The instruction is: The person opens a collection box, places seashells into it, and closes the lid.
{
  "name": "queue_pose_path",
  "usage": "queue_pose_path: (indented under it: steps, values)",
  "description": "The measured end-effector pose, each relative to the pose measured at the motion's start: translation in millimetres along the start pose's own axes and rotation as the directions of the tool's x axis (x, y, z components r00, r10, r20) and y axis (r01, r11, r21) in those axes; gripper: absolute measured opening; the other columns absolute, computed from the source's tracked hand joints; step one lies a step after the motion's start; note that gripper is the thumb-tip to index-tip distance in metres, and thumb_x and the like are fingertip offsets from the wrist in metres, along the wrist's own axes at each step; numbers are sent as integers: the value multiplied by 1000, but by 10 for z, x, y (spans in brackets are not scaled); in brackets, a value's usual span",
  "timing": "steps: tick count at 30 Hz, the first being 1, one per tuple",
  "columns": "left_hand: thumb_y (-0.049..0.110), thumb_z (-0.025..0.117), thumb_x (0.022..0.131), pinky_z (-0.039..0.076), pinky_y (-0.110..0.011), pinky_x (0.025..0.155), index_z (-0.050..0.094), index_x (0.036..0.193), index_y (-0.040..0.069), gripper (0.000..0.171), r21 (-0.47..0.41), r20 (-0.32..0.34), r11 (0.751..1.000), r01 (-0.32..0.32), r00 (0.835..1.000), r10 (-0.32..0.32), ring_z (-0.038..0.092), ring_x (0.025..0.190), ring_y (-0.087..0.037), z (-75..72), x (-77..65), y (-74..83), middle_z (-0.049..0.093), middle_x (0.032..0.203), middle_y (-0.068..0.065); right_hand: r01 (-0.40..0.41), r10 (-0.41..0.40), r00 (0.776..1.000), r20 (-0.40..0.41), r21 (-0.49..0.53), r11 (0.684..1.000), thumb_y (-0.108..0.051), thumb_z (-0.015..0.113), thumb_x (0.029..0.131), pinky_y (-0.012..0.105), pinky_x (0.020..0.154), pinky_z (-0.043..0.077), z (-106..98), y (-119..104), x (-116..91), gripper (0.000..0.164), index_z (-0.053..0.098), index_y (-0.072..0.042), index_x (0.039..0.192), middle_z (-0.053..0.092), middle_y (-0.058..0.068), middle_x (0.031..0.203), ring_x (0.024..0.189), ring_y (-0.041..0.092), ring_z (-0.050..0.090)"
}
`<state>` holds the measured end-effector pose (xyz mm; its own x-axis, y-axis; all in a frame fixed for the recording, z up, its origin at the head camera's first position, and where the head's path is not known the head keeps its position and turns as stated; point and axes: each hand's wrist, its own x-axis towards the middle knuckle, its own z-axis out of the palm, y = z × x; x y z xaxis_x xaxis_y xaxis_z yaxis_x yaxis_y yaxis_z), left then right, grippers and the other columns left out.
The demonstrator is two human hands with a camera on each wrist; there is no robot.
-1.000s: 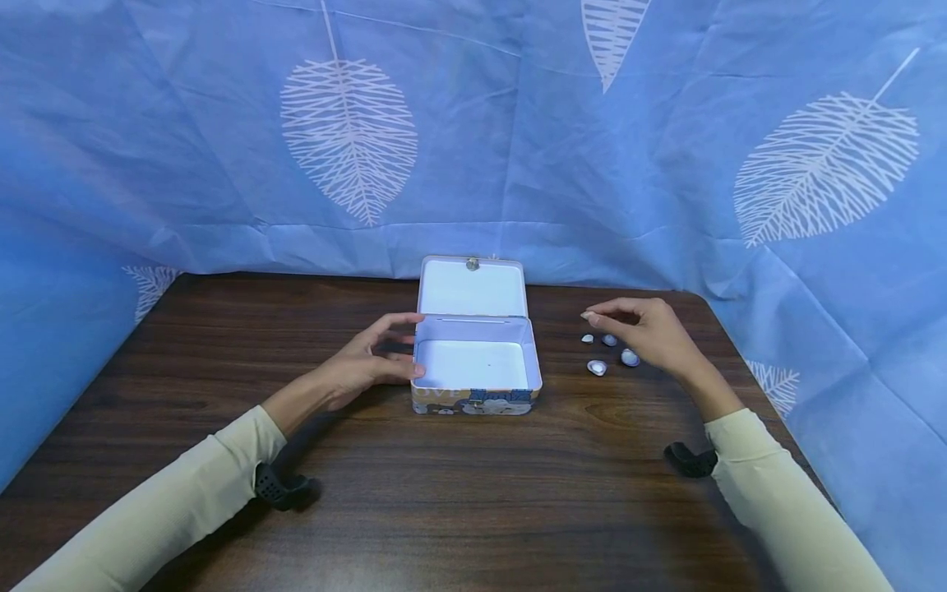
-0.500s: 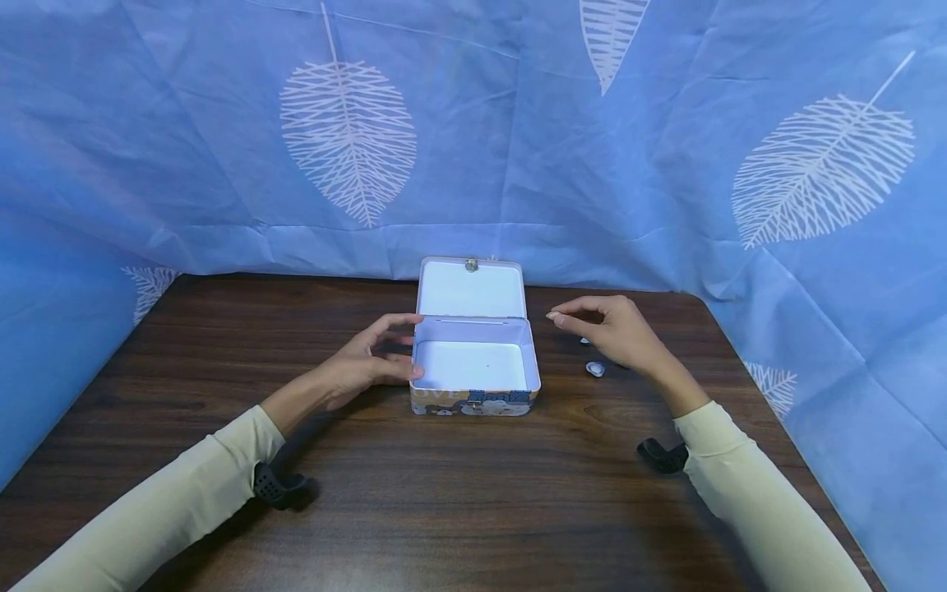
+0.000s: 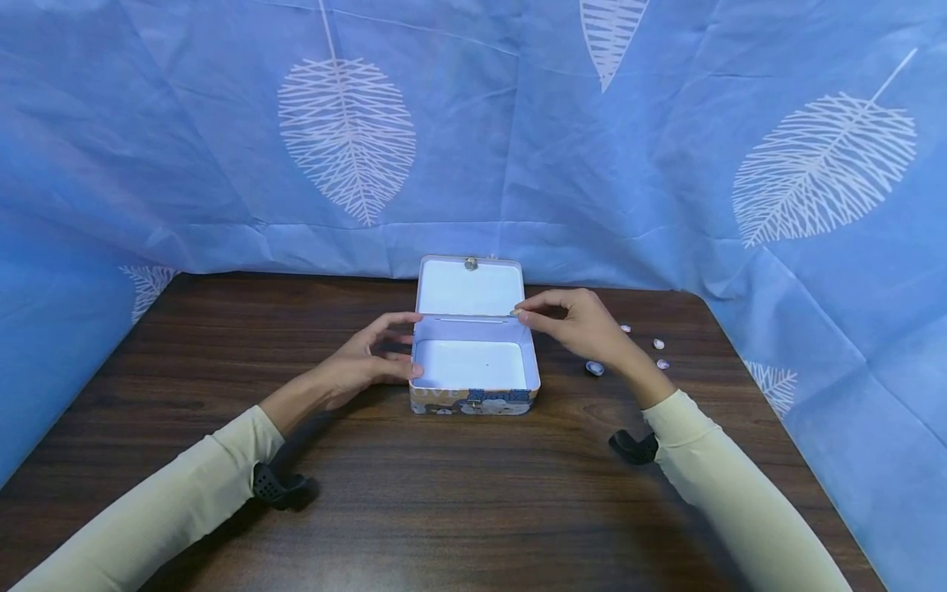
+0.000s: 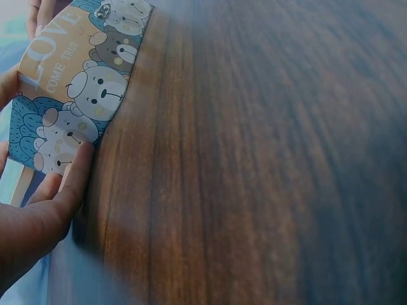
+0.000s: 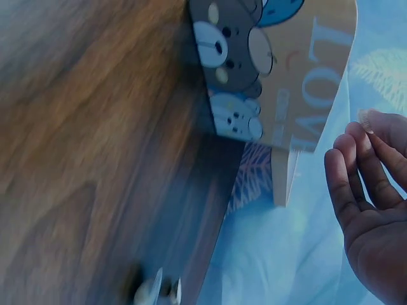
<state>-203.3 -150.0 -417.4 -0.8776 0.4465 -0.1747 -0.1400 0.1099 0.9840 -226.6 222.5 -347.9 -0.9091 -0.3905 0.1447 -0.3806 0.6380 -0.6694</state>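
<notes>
At the left, a long cream sleeve (image 3: 192, 481) with a black perforated band (image 3: 277, 487) at its cuff leads to the left hand (image 3: 362, 358), whose thumb and index finger are spread apart and touch the left end of a rectangular metal tin box (image 3: 473, 401) printed with cartoon bears and the words "LOVE COME TRUE". The box sits around the middle of the dark brown wood-grain table (image 3: 473, 510), its hinged white-lined lid (image 3: 469, 286) raised on the far side, a small metal clasp (image 3: 471, 263) at the lid's far edge. Over the box's far right corner comes the right hand (image 3: 580, 325), thumb and index finger pinching a small pale ridged shell (image 5: 365, 121) — whether the shell touches the rim, I cannot tell. In the right wrist view the hand's other fingers lie close together. Right of the box, partly behind the right forearm, four small white-and-purple shells (image 3: 594, 368) lie on the table, one nearer the box and three farther right. A second cream sleeve (image 3: 740, 493) and black band (image 3: 632, 446) follow at the near right. Blue cloth (image 3: 473, 164) with white leaf prints hangs along the far side.
</notes>
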Motion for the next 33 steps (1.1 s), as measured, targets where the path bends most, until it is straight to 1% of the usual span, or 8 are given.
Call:
queue_pose_path:
  steps: [6, 11, 16, 21, 26, 29, 33]
  values:
    - [9, 88, 97, 62, -43, 108, 43, 172, 29, 90, 2, 2, 1000, 0, 1000, 0, 52, 153, -46, -5, -5, -5, 35, 173, -19, 36, -36, 999, 30, 18, 999, -32, 78, 110, 45, 92, 64, 128, -109, 65, 24, 86, -19, 128, 85, 2, 124, 112, 22, 78]
    - [9, 88, 98, 62, -42, 108, 42, 173, 28, 90, 2, 9, 1000, -5, 1000, 5, 50, 153, -47, -12, -14, -5, 34, 174, -20, 55, -56, 998, 40, 23, 998, -30, 78, 109, 36, 85, 61, 232, -145, 117, 22, 87, -19, 126, 86, 1, 117, 103, 18, 77]
    - [10, 88, 98, 61, -42, 109, 42, 172, 28, 89, 10, 11, 1000, -10, 1000, 10, 49, 154, -46, -12, -12, 6, 33, 175, -18, 72, -73, 995, 61, 19, 997, -27, 79, 109, 31, 80, 58, 297, -145, 155, 22, 88, -16, 126, 87, 2, 114, 95, 17, 74]
    - [11, 88, 98, 61, -43, 108, 43, 172, 29, 88, 25, 3, 1000, -8, 1000, 8, 49, 153, -44, -8, -6, 16, 34, 174, -18, 64, -65, 995, 76, 18, 998, -26, 78, 109, 33, 81, 60, 308, -138, 154, 25, 86, -13, 129, 87, 3, 118, 97, 16, 74]
    - [12, 89, 97, 61, -43, 110, 42, 172, 27, 89, 40, -6, 999, -9, 1000, 9, 51, 152, -43, -10, 0, 15, 36, 171, -21, 64, -65, 996, 60, 12, 998, -27, 78, 109, 33, 82, 61, 283, -131, 114, 25, 86, -14, 129, 87, 3, 119, 98, 17, 76]
    - [12, 89, 98, 61, -44, 111, 41, 172, 25, 89, 46, -5, 999, -11, 1000, 11, 52, 152, -43, -14, 3, 10, 36, 171, -23, 70, -70, 997, 41, 8, 998, -26, 79, 109, 33, 84, 61, 255, -114, 75, 24, 87, -14, 129, 87, 4, 120, 103, 19, 78]
    - [12, 88, 98, 61, -46, 112, 41, 173, 25, 89, 48, 1, 999, -11, 1000, 11, 52, 152, -44, -19, 7, 4, 35, 171, -24, 63, -63, 998, 15, 2, 998, -27, 79, 108, 38, 90, 64, 197, -102, 4, 25, 87, -15, 128, 86, 6, 123, 112, 23, 79]
